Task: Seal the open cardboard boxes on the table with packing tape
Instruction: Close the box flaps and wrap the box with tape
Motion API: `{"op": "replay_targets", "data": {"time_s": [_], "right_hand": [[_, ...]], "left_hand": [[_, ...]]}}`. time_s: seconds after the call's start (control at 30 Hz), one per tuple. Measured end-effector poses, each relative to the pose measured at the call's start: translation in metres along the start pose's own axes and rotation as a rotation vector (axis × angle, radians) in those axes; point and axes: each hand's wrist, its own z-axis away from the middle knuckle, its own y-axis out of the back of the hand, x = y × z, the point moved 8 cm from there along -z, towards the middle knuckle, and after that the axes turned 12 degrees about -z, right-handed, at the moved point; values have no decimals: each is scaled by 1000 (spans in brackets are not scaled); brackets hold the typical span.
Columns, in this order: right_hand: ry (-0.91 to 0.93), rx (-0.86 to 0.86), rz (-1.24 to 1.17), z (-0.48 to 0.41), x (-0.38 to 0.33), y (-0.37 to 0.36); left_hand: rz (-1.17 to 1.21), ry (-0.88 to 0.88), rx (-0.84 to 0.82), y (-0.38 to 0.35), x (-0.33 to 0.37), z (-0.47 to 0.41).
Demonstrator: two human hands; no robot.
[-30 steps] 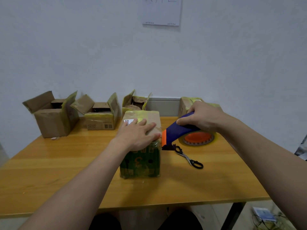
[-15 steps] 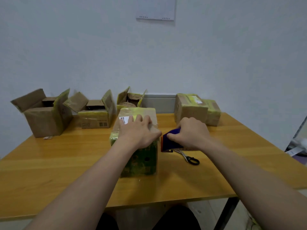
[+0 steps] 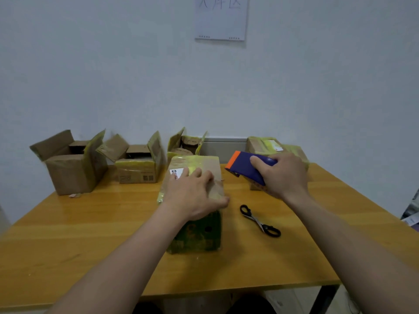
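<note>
Writing first: paper sheet [image 3: 221, 18] on the wall carries large handwritten strokes, cut off by the top edge and not legible. White label [image 3: 176, 172] on top of the centre box [image 3: 195, 236] shows a dark round mark and red print, too small to read. Centre box stands mid-surface with its flaps closed. Top is brown cardboard with a glossy yellowish tape band across the far end; front face is green-printed with blurred yellow figures and a small round hole. Left hand [image 3: 192, 196] lies flat on the box top, fingers extended and slightly spread. Right hand [image 3: 281, 175] is wrapped round the tape dispenser [image 3: 246, 168], blue plastic with an orange tip, held just right of the box top. Black-handled scissors [image 3: 259, 220] lie on the glossy wooden surface [image 3: 90, 234] right of the box. Left open box [image 3: 70, 173], middle open box [image 3: 136, 171] and small open box [image 3: 183, 143] stand along the wall, flaps up. Taped boxes [image 3: 263, 143] sit back right.
</note>
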Motion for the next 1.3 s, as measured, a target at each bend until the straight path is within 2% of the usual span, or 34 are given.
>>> {"op": "replay_targets", "data": {"time_s": [0.1,0.3,0.6,0.8,1.0,1.07,1.13,1.23,1.3], "right_hand": [[19,25,-67,3,-6,-3],[6,82,-137,9,-6,1],[14,124,-268,10,-5,-3],[3,147,-387,13,-1,-11],[-9,141,-462,14,-8,-16],[-27,141,-498,13,-7,-15],[-46,141,-524,13,-6,-18],[-83,153,-573,14,-6,-26],[-93,152,-585,17,-8,-31]], "left_hand": [[-13,69,-12,-1,13,-4],[-99,61,124,2,15,4],[-118,49,101,3,18,5],[-145,3,313,8,17,24],[-163,-22,279,6,31,22],[-99,-92,251,10,27,24],[69,-176,256,20,15,29],[188,-301,386,36,4,40],[262,-312,422,34,2,44]]}}
